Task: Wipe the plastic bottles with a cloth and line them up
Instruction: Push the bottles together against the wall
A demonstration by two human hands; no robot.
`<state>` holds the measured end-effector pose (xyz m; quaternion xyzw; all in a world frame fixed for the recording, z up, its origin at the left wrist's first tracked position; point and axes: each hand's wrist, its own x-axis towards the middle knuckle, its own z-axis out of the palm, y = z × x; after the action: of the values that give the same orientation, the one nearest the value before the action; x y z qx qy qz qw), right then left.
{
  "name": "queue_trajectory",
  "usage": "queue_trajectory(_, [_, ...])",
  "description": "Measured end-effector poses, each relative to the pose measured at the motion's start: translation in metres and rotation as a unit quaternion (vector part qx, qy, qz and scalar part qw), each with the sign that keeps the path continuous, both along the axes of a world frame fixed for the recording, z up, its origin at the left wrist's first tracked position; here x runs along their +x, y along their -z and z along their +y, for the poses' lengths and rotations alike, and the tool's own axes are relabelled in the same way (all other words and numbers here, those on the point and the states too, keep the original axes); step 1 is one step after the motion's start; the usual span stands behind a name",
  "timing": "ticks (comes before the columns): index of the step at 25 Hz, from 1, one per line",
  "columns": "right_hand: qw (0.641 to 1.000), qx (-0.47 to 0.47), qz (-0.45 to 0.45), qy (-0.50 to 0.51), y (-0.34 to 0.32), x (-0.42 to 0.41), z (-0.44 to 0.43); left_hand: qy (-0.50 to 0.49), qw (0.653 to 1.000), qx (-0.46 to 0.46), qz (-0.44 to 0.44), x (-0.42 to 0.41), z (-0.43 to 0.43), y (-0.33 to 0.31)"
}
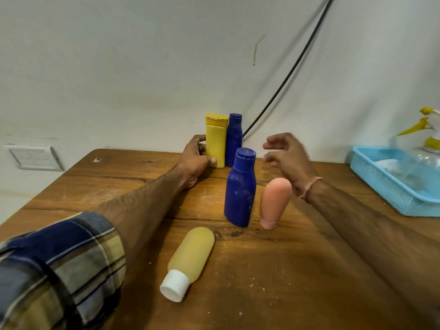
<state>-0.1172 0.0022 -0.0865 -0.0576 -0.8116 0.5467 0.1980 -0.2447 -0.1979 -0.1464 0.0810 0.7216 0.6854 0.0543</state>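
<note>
The yellow bottle point(215, 144) is being gripped upright near the far edge of the surface point(297, 282) by the left hand point(194, 160). Its fingers point(199, 139) are being curled round the bottle's left side, and the thumb is being pressed low on the front. The far blue bottle point(234, 141) is standing just to the right of it (whether the two are touching cannot be told), close to the wall.

The right hand point(285, 158) is being held above the surface with its fingers point(273, 145) spread apart and loosely bent, and nothing is being held in them; the hand is blurred. It is being kept to the right of the near blue bottle's cap and behind the pink bottle point(275, 202).

The near blue bottle point(240, 189) is standing upright toward the middle of the surface, with pale smears showing on its side. The pink bottle is standing on its cap just beside it, to the right, leaning slightly. The amber bottle point(190, 258) is lying on its side nearer the person, its white cap point(173, 285) pointing toward the near left. Pale specks are scattered over the wood.

A basket point(371, 184) is sitting at the right edge, with a spray bottle point(431, 129) standing in it. A cable point(285, 79) is hanging down the wall behind the bottles. A checked sleeve point(59, 270) is being worn rolled on the left forearm.
</note>
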Motion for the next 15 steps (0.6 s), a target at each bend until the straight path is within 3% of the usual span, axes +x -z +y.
queue_trajectory(3, [0.989, 0.082, 0.123, -0.027, -0.037, 0.071, -0.016, 0.000, 1.000, -0.024, 0.005, 0.003, -0.001, 0.000])
queue_trajectory(5, [0.960, 0.265, 0.061, -0.065, -0.047, 0.104, -0.037, 0.000, 0.999, -0.036, 0.007, 0.005, -0.001, 0.000])
queue_trajectory(8, [0.870, 0.490, -0.057, -0.028, -0.043, 0.108, -0.056, -0.005, 0.998, -0.058, 0.010, 0.009, -0.001, -0.002])
queue_trajectory(10, [0.851, 0.517, -0.089, -0.011, -0.042, 0.100, -0.064, -0.007, 0.997, -0.076, 0.014, 0.009, 0.001, -0.002])
queue_trajectory(12, [0.855, 0.512, -0.088, 0.000, -0.042, 0.094, -0.068, -0.008, 0.996, -0.090, 0.015, 0.009, 0.002, -0.001])
queue_trajectory(15, [0.893, 0.437, -0.103, -0.010, -0.052, 0.085, -0.064, -0.004, 0.995, -0.095, 0.019, 0.010, 0.002, -0.001])
